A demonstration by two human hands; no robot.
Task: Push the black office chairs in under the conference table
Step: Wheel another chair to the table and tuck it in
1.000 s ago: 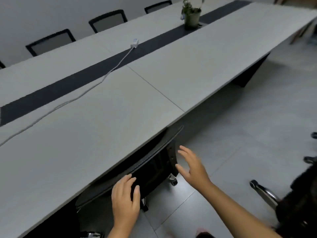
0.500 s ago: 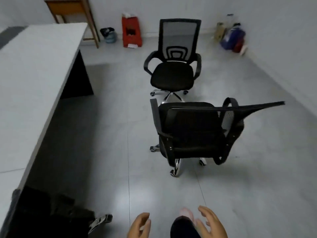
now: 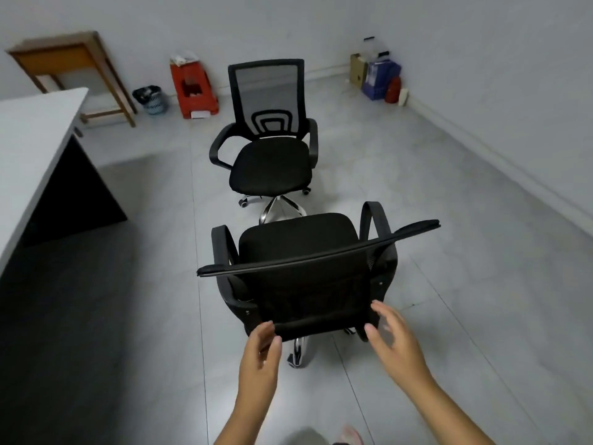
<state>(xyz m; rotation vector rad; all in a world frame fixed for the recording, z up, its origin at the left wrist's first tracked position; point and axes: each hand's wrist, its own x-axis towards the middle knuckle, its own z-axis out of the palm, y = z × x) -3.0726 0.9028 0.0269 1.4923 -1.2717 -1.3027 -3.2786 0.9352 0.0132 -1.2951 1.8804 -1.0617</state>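
Note:
A black mesh office chair [image 3: 308, 271] stands on the floor right in front of me, its backrest turned toward me. My left hand [image 3: 261, 354] and my right hand [image 3: 393, 342] reach out with fingers spread, close to the lower edge of the backrest, holding nothing. Whether the fingertips touch the mesh I cannot tell. A second black office chair [image 3: 269, 146] stands behind it, facing me. The end of the grey conference table [image 3: 29, 149] shows at the left edge.
Along the far wall stand a wooden stool [image 3: 73, 72], a small bin [image 3: 150, 99] and a red box [image 3: 192, 88]. Boxes and bottles [image 3: 378, 78] sit in the right corner. The right wall runs close by. Open tiled floor lies between the chairs and the table.
I have turned away from the table and the chair under it, toward two loose chairs. The nearer chair is now much closer and both hands have risen toward its backrest.

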